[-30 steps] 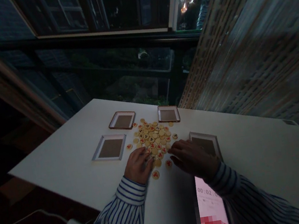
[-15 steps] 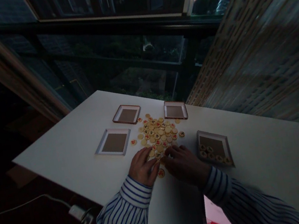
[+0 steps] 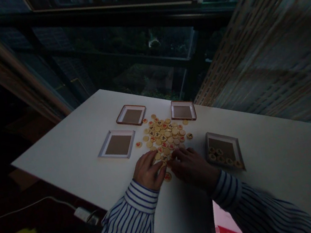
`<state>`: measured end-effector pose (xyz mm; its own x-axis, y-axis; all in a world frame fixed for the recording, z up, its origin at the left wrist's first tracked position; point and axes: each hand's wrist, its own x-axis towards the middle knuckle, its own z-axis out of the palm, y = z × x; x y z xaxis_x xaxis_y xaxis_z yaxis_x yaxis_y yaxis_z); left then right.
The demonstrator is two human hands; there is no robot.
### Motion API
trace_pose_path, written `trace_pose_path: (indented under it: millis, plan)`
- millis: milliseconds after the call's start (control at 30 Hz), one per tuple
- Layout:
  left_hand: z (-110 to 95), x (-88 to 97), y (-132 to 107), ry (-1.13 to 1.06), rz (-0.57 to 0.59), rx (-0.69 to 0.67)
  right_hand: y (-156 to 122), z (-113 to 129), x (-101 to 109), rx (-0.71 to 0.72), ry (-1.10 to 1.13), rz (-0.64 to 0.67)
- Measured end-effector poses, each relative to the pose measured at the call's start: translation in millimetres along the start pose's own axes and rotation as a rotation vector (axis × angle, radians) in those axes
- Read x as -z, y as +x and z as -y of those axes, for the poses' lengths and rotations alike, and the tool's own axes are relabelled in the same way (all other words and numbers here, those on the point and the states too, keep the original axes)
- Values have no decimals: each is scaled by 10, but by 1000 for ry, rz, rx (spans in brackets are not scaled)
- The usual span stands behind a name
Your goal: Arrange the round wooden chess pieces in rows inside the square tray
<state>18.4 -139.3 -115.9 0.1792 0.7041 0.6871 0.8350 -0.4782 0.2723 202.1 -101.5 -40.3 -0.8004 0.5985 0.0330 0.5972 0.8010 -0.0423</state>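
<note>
Round wooden Chinese chess pieces [image 3: 163,138], some with red or black characters and some blank side up, lie heaped on the white table [image 3: 70,156]. My left hand [image 3: 147,170] rests at the near left edge of the heap, its thumb and fingers apart around the closest pieces. Across from it, my right hand [image 3: 192,167] has its fingers curled together at the near right edge. What those fingertips hold, if anything, is hidden. One red-marked piece [image 3: 167,176] lies just below, between my two hands. At the right, a shallow box [image 3: 238,147] contains several black-marked pieces [image 3: 220,159].
Three more shallow trays stand around the heap: one at the left [image 3: 100,156], one at the back left [image 3: 117,121] and one at the back right [image 3: 194,112]. A pink and red box [image 3: 228,222] is by my right forearm. A white power strip [image 3: 84,214] lies beyond the left edge.
The camera view has shifted slightly, moving the table a little up in the picture. Both hands stay at the near edge of the heap, in nearly the same pose.
</note>
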Motion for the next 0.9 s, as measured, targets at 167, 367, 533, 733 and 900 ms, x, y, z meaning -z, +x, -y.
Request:
trace_pose_path:
  millis: [167, 367, 533, 733, 900]
  plan:
    - [-5, 10, 22, -15, 27, 27, -7, -2, -11, 2, 8, -32]
    - [-30, 8, 110, -16, 37, 125, 18, -21, -60, -41, 9, -82]
    - [-31, -11, 201, -6, 73, 155, 20, -48, -87, -65, 22, -109]
    - [-23, -18, 241, 15, 154, 179, 3, -77, -99, -98, 44, -131]
    - [-3, -34, 249, 30, 156, 166, -2, -87, -116, -98, 56, -144]
